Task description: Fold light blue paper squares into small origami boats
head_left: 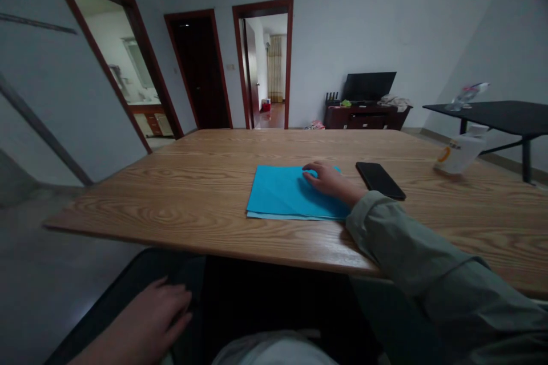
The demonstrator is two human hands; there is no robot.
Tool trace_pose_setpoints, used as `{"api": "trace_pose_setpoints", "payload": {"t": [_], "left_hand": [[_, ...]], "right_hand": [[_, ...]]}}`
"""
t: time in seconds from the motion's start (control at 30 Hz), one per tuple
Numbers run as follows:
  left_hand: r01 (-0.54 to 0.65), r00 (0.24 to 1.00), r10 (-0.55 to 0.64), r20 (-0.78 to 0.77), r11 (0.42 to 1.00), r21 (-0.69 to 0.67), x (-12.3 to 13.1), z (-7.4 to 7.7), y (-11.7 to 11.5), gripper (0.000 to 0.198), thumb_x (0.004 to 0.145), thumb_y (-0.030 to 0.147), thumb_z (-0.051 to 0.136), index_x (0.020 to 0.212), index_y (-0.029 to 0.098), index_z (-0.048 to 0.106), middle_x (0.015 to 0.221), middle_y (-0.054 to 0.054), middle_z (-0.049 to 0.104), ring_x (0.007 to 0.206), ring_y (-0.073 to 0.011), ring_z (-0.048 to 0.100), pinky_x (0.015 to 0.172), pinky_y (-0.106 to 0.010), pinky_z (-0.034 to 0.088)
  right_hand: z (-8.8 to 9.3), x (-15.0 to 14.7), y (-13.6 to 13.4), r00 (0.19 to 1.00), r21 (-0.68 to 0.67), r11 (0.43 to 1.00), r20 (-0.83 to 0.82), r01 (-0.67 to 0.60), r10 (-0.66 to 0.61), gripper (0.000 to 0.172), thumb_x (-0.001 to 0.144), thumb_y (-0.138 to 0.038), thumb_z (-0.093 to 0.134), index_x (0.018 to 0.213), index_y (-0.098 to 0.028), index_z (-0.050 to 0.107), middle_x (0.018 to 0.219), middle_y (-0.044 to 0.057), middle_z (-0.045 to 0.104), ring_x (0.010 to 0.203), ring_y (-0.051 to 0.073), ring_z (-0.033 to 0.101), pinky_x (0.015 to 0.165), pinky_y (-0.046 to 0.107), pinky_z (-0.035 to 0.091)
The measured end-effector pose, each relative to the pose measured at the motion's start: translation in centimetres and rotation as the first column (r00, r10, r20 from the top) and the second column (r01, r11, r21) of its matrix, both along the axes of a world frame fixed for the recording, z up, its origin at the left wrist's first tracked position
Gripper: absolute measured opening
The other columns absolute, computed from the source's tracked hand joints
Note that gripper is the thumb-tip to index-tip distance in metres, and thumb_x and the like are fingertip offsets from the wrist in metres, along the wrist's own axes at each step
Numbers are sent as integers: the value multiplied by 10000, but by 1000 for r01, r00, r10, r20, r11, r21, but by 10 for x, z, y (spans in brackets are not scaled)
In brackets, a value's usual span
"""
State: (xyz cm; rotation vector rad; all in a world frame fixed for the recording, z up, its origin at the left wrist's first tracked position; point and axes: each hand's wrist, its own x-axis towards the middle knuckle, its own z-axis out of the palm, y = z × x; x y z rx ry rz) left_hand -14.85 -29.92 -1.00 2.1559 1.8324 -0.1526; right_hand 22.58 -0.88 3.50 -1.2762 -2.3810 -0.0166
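A small stack of blue paper (278,191) lies flat on the wooden table (171,194), with a paler edge showing beneath the top sheet. My right hand (327,178) reaches over its right side, fingers apart and slightly bent, gripping nothing. Whether the fingertips press on the paper or hover just above it, I cannot tell. Off the table's near edge, my left hand (149,313) is low over my leg at the lower left. Its thumb is apart from the loosely stretched fingers and it holds nothing.
Just right of the paper lies a black phone (379,180), close to my right forearm. A pale cup (460,151) stands farther right. Beyond it is a black table (509,114) with a clear bottle (464,96). A television (369,86) stands by the far wall.
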Motion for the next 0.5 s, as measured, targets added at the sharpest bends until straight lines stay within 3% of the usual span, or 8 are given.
{"api": "trace_pose_setpoints", "payload": {"t": [0.17,0.23,0.3,0.37,0.43,0.5], "left_hand": [[198,951,-241,193,956,216,55,68,37,296,878,482,440,821,274,643,867,-40,659,830,-209,587,785,-331,426],[264,917,-335,218,917,299,76,96,71,310,885,487,428,854,266,643,865,-23,663,824,-192,588,789,-311,430],[271,894,-381,237,880,390,97,111,121,334,883,489,426,928,248,653,939,-21,675,887,-195,598,841,-311,433],[253,897,-382,222,856,450,114,106,182,384,888,481,416,1047,222,650,1072,-42,673,993,-211,595,915,-325,421],[227,907,-361,218,853,469,128,86,240,474,914,476,365,1226,194,583,1268,-72,605,1158,-215,540,999,-322,384],[235,932,-322,167,886,399,134,59,283,564,931,494,324,1384,183,448,1458,-86,439,1329,-218,399,1094,-337,291]], "right_hand": [[-8,-5,-8,995,-45,999,99,-20,25,516,947,-466,394,1351,-163,500,1339,135,551,1213,254,514,1026,350,365],[-11,-6,-9,992,-81,996,118,-30,39,519,944,-479,396,1357,-179,492,1338,126,555,1213,247,518,1024,348,368],[-12,-7,-10,990,-93,995,132,-45,57,513,937,-492,404,1332,-185,516,1314,121,574,1190,243,536,1012,345,380],[-12,-6,-10,987,-85,995,146,-52,64,496,933,-496,408,1303,-194,543,1297,116,587,1170,237,549,1005,341,386],[-11,-5,-10,985,-78,996,160,-49,61,470,933,-485,415,1287,-211,558,1292,106,592,1163,227,553,1004,334,385],[-10,-3,-7,984,-74,996,168,-50,62,457,931,-474,424,1280,-215,566,1283,104,598,1170,225,549,1002,332,386]]}}
